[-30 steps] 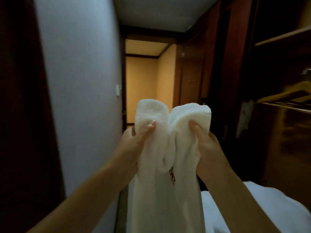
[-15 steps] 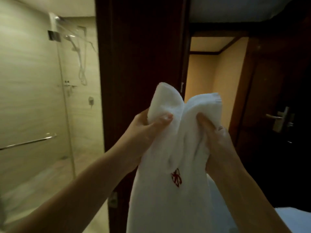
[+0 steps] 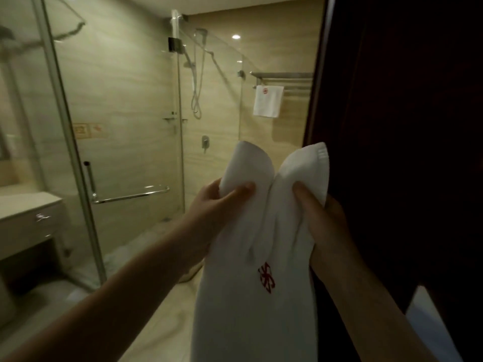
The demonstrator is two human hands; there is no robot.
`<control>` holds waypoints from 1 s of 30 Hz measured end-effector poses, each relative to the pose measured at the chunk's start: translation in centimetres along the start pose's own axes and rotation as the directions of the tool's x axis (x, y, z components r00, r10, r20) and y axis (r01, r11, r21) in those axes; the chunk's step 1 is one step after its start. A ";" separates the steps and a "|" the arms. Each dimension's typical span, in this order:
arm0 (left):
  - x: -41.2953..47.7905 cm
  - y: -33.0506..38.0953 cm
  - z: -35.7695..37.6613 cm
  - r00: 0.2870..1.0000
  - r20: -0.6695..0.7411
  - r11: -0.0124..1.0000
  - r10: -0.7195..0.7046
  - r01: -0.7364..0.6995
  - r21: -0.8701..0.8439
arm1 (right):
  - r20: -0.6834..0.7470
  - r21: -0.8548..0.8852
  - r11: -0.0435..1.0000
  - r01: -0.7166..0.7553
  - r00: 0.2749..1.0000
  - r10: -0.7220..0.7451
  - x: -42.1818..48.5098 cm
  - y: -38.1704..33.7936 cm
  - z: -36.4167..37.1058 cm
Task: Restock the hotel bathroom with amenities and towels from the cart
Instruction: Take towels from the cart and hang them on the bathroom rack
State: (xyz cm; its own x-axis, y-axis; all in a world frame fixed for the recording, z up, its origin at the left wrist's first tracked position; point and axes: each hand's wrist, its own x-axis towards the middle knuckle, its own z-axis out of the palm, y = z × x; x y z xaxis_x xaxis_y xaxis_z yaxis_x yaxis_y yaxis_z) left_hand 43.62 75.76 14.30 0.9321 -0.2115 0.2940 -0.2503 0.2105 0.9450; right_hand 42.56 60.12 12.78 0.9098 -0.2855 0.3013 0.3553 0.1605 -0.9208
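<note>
While the white towel point(image 3: 251, 322) is held up in the bathroom doorway, the step in hand is judged to be delivery of fresh linen to its hanging point. The left hand point(image 3: 211, 205) grips the towel's left upper fold, thumb pressed into the cloth. The right hand point(image 3: 326, 226) grips the right upper fold in the same way. The towel hangs between them, its lower end out of view.

The towel is thick, soft terry with rounded folds and a red embroidered emblem point(image 3: 266, 276) on its front.

The likely destination is the metal towel rack point(image 3: 282, 74) on the far wall, where a small folded towel point(image 3: 268, 100) hangs. The next move calls for walking past the dark wooden door frame point(image 3: 392, 126) and alongside the glass shower enclosure point(image 3: 209, 113). The towel must then be draped evenly, emblem outward.
</note>
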 end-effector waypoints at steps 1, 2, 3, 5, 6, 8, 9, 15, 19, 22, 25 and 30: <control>0.2 -0.5 -1.4 0.999 -0.033 1.000 -0.011 0.011 0.005 | 0.002 0.001 1.000 -0.018 1.000 0.018 0.3 0.9 1.2; 0.5 -0.9 -2.6 0.998 -0.060 1.000 -0.021 0.021 0.003 | 0.005 0.002 0.999 -0.035 0.999 0.035 0.8 1.8 2.3; 0.7 -1.3 -3.8 0.996 -0.084 1.000 -0.031 0.031 -0.003 | 0.011 0.001 0.999 -0.054 0.999 0.054 1.2 2.7 3.4; 1.4 -2.1 -6.0 0.991 -0.128 0.999 -0.049 0.048 -0.009 | 0.030 0.003 0.996 -0.086 0.996 0.086 2.4 4.4 5.5; 1.8 -2.5 -7.1 0.987 -0.148 0.998 -0.056 0.056 -0.004 | 0.043 0.002 0.996 -0.093 0.995 0.092 3.1 5.3 6.4; 3.0 -3.2 -9.1 0.982 -0.173 0.997 -0.071 0.075 0.019 | 0.057 -0.002 0.995 -0.095 0.994 0.095 4.7 7.0 8.2; 3.7 -3.5 -10.0 0.979 -0.186 0.996 -0.079 0.087 0.033 | 0.061 -0.002 0.996 -0.095 0.994 0.095 5.5 7.8 8.9; 10.7 -5.8 -14.8 0.958 -0.286 0.993 -0.032 0.062 0.096 | 0.101 0.051 0.995 -0.086 0.992 0.080 12.6 12.8 13.0; 17.7 -7.5 -17.5 0.943 -0.331 0.992 -0.033 0.070 0.101 | 0.117 0.120 0.988 -0.095 0.990 0.081 18.7 15.6 14.4; 23.3 -8.8 -19.6 0.937 -0.350 0.992 -0.025 0.066 0.105 | 0.079 0.148 0.980 -0.135 0.989 0.124 23.2 17.7 15.1; 28.5 -9.8 -21.6 0.923 -0.386 0.997 -0.002 0.033 0.075 | 0.014 0.135 0.983 -0.121 0.993 0.121 27.7 19.3 15.5; 36.8 -12.1 -25.0 0.900 -0.435 0.998 -0.001 0.031 0.061 | -0.059 0.120 0.983 -0.136 0.988 0.143 34.6 20.9 15.2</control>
State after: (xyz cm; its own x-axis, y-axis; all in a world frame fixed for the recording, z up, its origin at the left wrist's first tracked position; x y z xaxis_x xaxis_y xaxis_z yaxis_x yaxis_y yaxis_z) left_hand 87.51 89.29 10.13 0.9533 0.2251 0.2014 -0.2372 0.1452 0.9605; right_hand 84.70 67.96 7.67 0.9372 -0.3144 0.1511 0.2518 0.3098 -0.9169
